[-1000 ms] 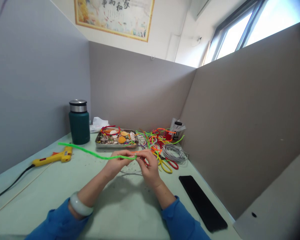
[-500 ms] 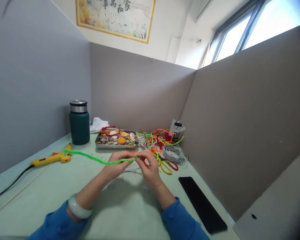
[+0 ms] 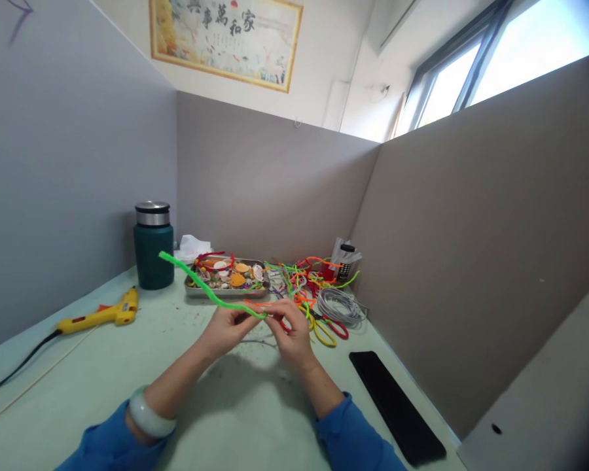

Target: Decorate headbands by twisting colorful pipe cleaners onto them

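Note:
A bright green pipe cleaner (image 3: 203, 288) runs from between my fingertips up and to the left, its free end in front of the bottle. My left hand (image 3: 230, 330) pinches it near the lower end. Right beside it, my right hand (image 3: 290, 332) grips that end between thumb and fingers, and the two hands' fingertips meet. A piece of orange pipe cleaner (image 3: 256, 303) shows just behind the fingers; whether it is held I cannot tell. Both hands hover over the pale green tabletop (image 3: 245, 418).
Behind my hands stand a metal tray (image 3: 226, 292) of shells and beads and a pile of coloured pipe cleaners (image 3: 299, 275). A wire coil (image 3: 341, 307) and yellow-handled scissors (image 3: 325, 333) lie right. Left are a yellow glue gun (image 3: 103, 316) and green bottle (image 3: 154, 255); a black strip (image 3: 397, 409) lies right.
The free end of the green pipe cleaner has swung upward and to the right, from over the glue gun to in front of the bottle. Both hands stay nearly in place.

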`<act>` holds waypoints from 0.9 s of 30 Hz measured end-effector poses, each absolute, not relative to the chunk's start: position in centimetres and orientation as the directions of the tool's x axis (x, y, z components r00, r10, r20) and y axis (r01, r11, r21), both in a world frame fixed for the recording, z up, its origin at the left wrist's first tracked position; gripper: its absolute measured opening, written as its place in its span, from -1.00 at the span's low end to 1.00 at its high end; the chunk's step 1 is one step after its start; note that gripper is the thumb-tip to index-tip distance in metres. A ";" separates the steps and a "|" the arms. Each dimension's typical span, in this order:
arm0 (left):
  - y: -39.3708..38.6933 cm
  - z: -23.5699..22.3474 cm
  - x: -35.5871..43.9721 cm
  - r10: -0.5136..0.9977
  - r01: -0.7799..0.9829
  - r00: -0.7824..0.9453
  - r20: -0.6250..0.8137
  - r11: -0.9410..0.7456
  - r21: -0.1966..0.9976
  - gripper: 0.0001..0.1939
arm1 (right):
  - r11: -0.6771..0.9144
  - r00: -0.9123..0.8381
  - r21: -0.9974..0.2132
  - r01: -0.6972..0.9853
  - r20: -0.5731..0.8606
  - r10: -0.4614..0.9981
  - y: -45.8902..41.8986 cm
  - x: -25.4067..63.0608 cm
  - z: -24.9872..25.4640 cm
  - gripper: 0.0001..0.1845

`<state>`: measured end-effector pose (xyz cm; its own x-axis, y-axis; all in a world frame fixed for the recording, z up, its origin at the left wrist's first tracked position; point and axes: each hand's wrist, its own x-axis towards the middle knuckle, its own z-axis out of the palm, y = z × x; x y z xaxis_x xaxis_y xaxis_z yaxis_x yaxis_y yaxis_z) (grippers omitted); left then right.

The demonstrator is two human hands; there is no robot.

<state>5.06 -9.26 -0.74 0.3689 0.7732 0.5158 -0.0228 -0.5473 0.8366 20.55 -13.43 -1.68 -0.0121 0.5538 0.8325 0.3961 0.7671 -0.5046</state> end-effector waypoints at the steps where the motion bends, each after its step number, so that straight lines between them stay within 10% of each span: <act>1: -9.2 -0.8 5.0 0.772 -0.019 0.375 0.513 -0.546 0.837 -0.78 | 0.768 -0.008 -0.504 0.396 0.834 0.552 -13.4 20.5 -1.7 -0.86; 27: -9.7 -0.8 5.2 0.703 0.137 0.402 0.586 -0.679 0.721 -0.80 | 0.733 -0.022 -0.602 0.317 0.768 0.641 -12.6 20.9 -1.7 -0.98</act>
<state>5.25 -9.71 -0.80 0.4024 0.7033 0.5861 0.1374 -0.6793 0.7208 20.90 -12.62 -1.75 -0.0218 0.6406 0.7676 0.3174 0.7325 -0.6022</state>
